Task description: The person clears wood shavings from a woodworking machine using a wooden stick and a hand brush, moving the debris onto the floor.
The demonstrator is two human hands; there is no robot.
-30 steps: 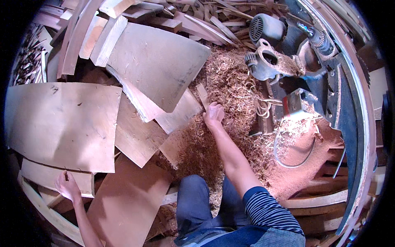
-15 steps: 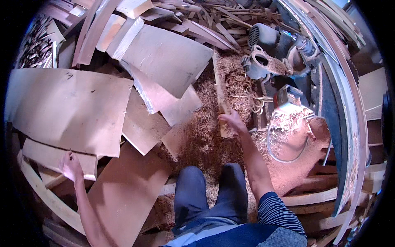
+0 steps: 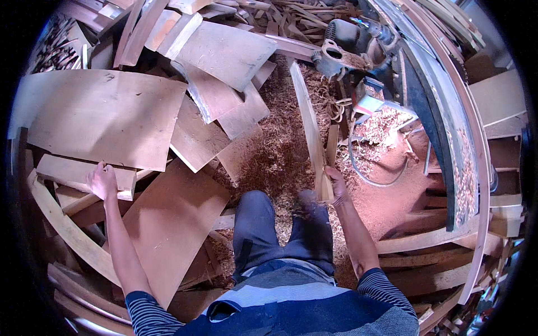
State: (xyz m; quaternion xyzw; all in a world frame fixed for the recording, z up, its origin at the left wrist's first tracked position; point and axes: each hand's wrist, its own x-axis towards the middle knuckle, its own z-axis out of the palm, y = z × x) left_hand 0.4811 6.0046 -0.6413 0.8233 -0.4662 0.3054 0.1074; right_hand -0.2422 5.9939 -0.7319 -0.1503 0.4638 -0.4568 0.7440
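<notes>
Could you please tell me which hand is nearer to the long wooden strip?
The right hand: it holds the long wooden strip near its lower end. The left hand is well off to the strip's left, at a short board.

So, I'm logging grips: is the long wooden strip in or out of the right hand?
In: the right hand grips the long wooden strip by its right edge, near the lower end.
</notes>
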